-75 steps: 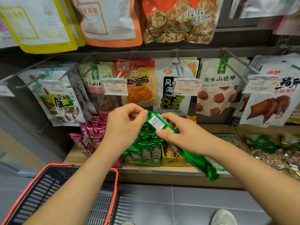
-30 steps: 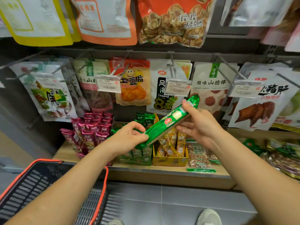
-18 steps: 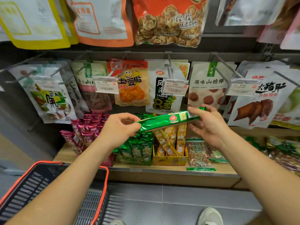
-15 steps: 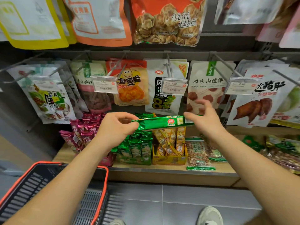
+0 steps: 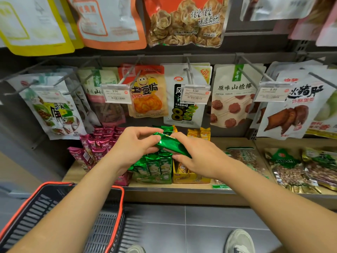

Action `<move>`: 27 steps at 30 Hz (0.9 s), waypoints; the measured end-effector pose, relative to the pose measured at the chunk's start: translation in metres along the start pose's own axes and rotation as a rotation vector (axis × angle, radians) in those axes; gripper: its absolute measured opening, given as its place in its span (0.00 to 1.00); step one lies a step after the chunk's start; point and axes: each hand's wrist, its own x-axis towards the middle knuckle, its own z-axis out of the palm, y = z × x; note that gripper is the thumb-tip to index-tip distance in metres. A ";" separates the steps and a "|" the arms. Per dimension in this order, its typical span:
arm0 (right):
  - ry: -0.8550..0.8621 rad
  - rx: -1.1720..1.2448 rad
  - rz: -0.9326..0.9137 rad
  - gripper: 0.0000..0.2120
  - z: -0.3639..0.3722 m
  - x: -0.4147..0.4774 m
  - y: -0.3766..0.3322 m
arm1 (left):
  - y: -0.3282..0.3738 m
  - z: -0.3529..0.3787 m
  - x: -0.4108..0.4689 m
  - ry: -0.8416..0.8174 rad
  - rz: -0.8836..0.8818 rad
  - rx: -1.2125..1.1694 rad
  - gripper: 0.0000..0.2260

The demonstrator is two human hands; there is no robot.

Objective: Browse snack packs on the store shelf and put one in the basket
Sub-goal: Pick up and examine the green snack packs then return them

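Both hands gripped one green snack pack [image 5: 171,144] above the shelf [image 5: 182,187]: left hand [image 5: 135,145] pinched its left end, right hand [image 5: 197,156] clasped its right. The basket [image 5: 116,207] sat near-left, below.

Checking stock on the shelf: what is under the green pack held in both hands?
Below the green pack, gripped by left hand and right hand, upright green sachets stand in a display box on the shelf. The right hand covers most of the yellow box beside it.
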 end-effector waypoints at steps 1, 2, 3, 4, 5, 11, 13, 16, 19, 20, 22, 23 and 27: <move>-0.005 0.002 -0.002 0.23 -0.001 0.000 0.000 | 0.001 0.000 0.000 -0.018 0.004 0.002 0.10; -0.014 0.009 0.000 0.22 -0.001 0.000 0.000 | 0.001 0.000 0.000 -0.036 0.005 0.003 0.11; -0.025 0.018 0.007 0.22 -0.002 0.000 0.000 | 0.002 0.000 -0.001 -0.050 0.003 0.002 0.12; -0.034 0.030 0.014 0.21 -0.002 0.000 -0.001 | 0.003 0.001 -0.001 -0.059 -0.004 0.005 0.12; -0.043 0.041 0.024 0.21 -0.003 0.000 -0.001 | 0.003 0.001 -0.001 -0.061 -0.014 0.017 0.13; -0.066 -0.064 0.026 0.20 -0.005 0.000 -0.008 | 0.001 0.008 0.000 0.123 0.122 0.289 0.11; -0.071 -0.079 0.023 0.18 -0.003 0.000 -0.010 | 0.000 0.008 0.000 0.132 0.127 0.310 0.09; -0.091 -0.069 0.017 0.17 -0.004 0.000 -0.010 | 0.002 0.007 -0.001 0.140 0.106 0.326 0.08; -0.087 -0.039 0.037 0.17 -0.009 0.003 -0.006 | 0.004 0.004 -0.003 0.134 0.101 0.299 0.12; -0.089 -0.037 0.048 0.17 -0.011 0.003 -0.005 | 0.005 0.003 -0.003 0.125 0.101 0.283 0.13; -0.102 -0.038 0.066 0.19 -0.014 0.005 -0.002 | 0.007 0.003 -0.003 0.117 0.094 0.262 0.15; -0.109 -0.030 0.073 0.19 -0.015 0.006 0.000 | 0.008 0.004 -0.003 0.118 0.087 0.259 0.15; -0.148 0.075 0.093 0.19 -0.022 0.008 0.004 | 0.009 0.007 -0.003 0.119 0.067 0.210 0.14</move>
